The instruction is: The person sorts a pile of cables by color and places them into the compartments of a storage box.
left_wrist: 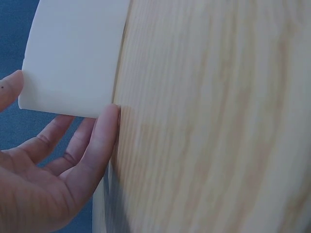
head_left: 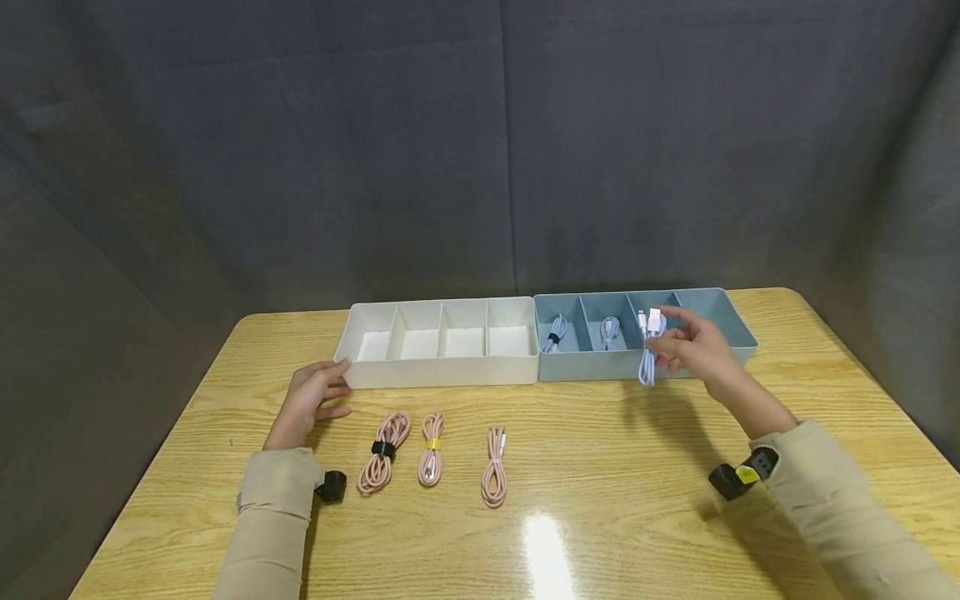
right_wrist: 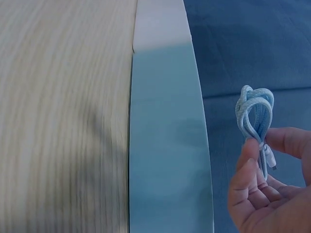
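- Beige sleeves (head_left: 279, 500) cover both forearms, with a black device (head_left: 332, 487) at the left wrist.
- Pale wood table (head_left: 600, 483) bears three pink bundles: a black-strapped cable (head_left: 379, 468), a yellow-banded cable (head_left: 431, 459) and, farthest right, a tied cable (head_left: 494, 479).
- Left hand (head_left: 306, 402): fingers parted, fingertips touching the left end of the white tray (head_left: 442, 372), which has four compartments.
- Right hand (head_left: 699, 346): thumb and fingers pinch a light-blue cable (head_left: 648, 360), white plug up, above the rim of the blue tray (head_left: 592, 367), before its third compartment in the head view.
- Blue tray abuts the white one; its first two compartments from the left each hold a coiled blue cable (head_left: 560, 323).
- Dark curtain (head_left: 375, 167) hangs behind.
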`<state>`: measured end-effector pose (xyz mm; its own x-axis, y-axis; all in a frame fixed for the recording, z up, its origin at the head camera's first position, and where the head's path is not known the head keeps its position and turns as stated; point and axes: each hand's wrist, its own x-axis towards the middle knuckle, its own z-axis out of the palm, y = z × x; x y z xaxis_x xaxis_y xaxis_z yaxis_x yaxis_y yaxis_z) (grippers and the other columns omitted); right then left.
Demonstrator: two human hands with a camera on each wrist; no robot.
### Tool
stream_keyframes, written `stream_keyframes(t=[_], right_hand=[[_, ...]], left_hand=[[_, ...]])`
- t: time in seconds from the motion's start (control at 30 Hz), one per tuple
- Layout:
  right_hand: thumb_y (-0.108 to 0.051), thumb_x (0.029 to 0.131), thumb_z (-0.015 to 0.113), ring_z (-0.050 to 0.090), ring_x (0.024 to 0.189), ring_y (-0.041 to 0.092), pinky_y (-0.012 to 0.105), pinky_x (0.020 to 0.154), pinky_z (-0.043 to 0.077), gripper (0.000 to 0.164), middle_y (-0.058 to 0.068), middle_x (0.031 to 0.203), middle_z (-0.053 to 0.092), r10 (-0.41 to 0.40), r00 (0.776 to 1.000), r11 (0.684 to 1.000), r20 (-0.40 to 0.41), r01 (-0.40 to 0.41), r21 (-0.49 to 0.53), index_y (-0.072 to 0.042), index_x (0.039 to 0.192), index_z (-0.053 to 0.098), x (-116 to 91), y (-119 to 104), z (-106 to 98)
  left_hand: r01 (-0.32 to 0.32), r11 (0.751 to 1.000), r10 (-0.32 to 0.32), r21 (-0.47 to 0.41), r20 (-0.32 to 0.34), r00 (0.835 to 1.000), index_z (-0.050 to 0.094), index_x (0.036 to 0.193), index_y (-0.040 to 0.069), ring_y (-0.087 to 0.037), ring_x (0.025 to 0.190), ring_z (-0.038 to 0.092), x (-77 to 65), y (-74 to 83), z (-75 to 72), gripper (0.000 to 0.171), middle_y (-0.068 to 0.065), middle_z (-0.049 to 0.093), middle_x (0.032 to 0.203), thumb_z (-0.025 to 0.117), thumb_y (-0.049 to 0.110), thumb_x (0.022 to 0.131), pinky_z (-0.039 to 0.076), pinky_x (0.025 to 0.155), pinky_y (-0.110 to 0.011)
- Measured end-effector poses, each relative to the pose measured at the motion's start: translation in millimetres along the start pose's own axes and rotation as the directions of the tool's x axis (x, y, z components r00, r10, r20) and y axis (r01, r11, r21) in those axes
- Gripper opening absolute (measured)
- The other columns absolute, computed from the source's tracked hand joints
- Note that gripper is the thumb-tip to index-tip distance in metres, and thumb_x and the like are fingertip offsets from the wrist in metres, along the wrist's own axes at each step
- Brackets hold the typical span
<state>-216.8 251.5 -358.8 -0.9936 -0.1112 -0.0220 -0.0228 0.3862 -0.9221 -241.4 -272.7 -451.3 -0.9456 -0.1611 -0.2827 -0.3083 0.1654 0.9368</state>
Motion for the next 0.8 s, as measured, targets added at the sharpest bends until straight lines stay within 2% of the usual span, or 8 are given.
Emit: stream_keyframes(t=[0.3, 0.43, 0.57, 0.8], right_hand=[[-0.013, 0.087, 0.060, 0.059, 0.058, 0.006, 0.020, 0.053, 0.050, 0.071, -0.013, 0.067, 0.058, 0.027, 1.000, 1.000, -0.016, -0.027, -0.007, 0.006, 0.141, 0.018, 13, 3, -13], [-0.015, 0.087, 0.060, 0.059, 0.059, 0.007, 0.022, 0.056, 0.051, 0.072, -0.013, 0.069, 0.059, 0.046, 0.999, 0.999, -0.019, -0.046, -0.011, 0.005, 0.142, 0.017, 18, 4, -18], [-0.016, 0.088, 0.060, 0.060, 0.060, 0.007, 0.022, 0.058, 0.052, 0.073, -0.013, 0.070, 0.059, 0.066, 0.998, 0.998, -0.018, -0.066, -0.002, 0.005, 0.142, 0.016, 23, 6, -24], [-0.017, 0.088, 0.060, 0.058, 0.061, 0.005, 0.020, 0.060, 0.052, 0.069, -0.004, 0.075, 0.057, 0.104, 0.993, 0.994, -0.053, -0.106, -0.038, 0.003, 0.141, 0.021, 34, 8, -29]], left_hand=[[0.027, 1.000, -0.028, 0.014, 0.007, 1.000, 0.042, 0.130, -0.001, -0.019, 0.090, 0.053, -28.4, 26.6, 6.2, 0.066, -0.010, 0.051, 0.105, 0.058, 0.045, 0.086, 0.055, 0.069, -0.031], [0.017, 0.999, -0.017, 0.033, 0.007, 1.000, 0.039, 0.131, -0.003, -0.021, 0.092, 0.052, -31.4, 29.9, 7.5, 0.064, -0.013, 0.050, 0.107, 0.055, 0.042, 0.089, 0.055, 0.070, -0.032], [0.033, 0.999, -0.033, 0.023, -0.008, 0.999, 0.042, 0.130, 0.000, -0.019, 0.091, 0.052, -29.7, 27.7, 7.6, 0.064, -0.011, 0.050, 0.107, 0.058, 0.045, 0.086, 0.055, 0.069, -0.030], [0.027, 1.000, -0.027, 0.009, 0.007, 1.000, 0.043, 0.129, 0.000, -0.019, 0.089, 0.053, -29.6, 26.0, 6.2, 0.070, -0.014, 0.049, 0.110, 0.061, 0.049, 0.082, 0.055, 0.069, -0.030]])
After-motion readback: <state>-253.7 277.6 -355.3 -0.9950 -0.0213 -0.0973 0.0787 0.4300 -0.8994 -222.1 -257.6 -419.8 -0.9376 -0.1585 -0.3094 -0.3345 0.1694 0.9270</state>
